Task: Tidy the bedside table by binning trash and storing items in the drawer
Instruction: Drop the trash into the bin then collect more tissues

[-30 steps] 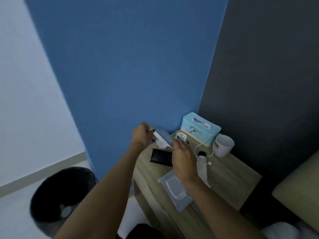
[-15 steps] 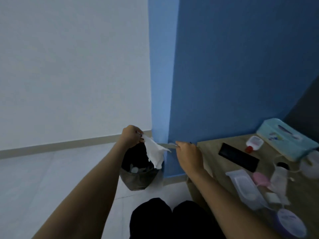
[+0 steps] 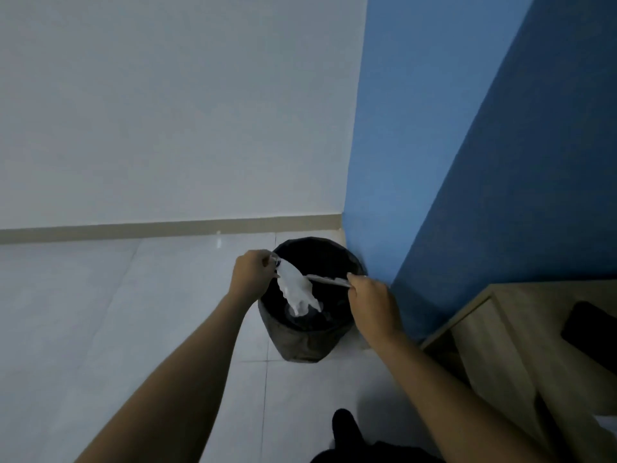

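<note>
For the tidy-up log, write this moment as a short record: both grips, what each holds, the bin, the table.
left grip: pinches a crumpled white tissue that hangs over the bin's mouth
right grip: holds one end of a thin pale strip, which points over the bin; what it is cannot be told
bin: black, on the floor beside the blue wall
bedside table: at the right, with a flat black item on it
task stage: trash above the bin, not yet dropped
</note>
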The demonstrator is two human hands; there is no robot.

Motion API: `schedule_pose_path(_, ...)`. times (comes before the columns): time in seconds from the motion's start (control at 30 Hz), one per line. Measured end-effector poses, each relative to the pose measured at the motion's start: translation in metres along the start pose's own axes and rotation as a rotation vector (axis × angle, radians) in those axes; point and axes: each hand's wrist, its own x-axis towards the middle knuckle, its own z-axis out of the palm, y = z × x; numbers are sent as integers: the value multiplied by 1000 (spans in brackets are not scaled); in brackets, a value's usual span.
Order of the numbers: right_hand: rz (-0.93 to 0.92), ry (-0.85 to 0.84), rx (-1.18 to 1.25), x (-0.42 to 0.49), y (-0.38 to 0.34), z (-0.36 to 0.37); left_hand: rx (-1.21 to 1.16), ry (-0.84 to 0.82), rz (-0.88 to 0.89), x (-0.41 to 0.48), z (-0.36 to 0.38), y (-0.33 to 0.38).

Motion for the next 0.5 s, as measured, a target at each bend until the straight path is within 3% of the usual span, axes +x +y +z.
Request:
schedule_pose_path(0.37, -152, -23, -68, 39, 35, 91, 105, -142, -79, 29, 83, -47)
schedule_pose_path(0.5, -179, -191, -99, 34, 52, 124, 87, -263, -137, 22, 104, -62)
